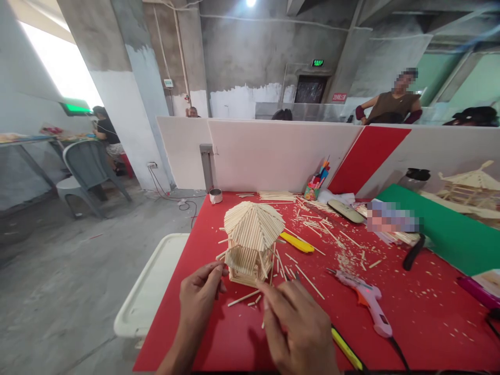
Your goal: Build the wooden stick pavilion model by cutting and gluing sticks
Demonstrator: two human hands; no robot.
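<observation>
A small pavilion model [253, 229] of pale wooden sticks, with a cone-shaped roof, stands on the red tabletop in front of me. My left hand [203, 286] is closed in a pinch at its lower left side; whatever lies between the fingertips is too small to make out. At the front right of the base, my right hand [299, 320] has its index finger and thumb drawn together, and their contents are hidden. Beneath this hand a tool with a yellow-black handle [346, 348] sticks out; whether the palm touches it is unclear. Cut sticks [244, 298] lie between the hands.
A yellow utility knife [297, 242] lies behind the right hand. To the right rests a pink glue gun [365, 299] with its cord. Wood scraps, a pen cup [312, 188] and a green board [441, 224] are farther back. People are beyond the white partition [281, 156].
</observation>
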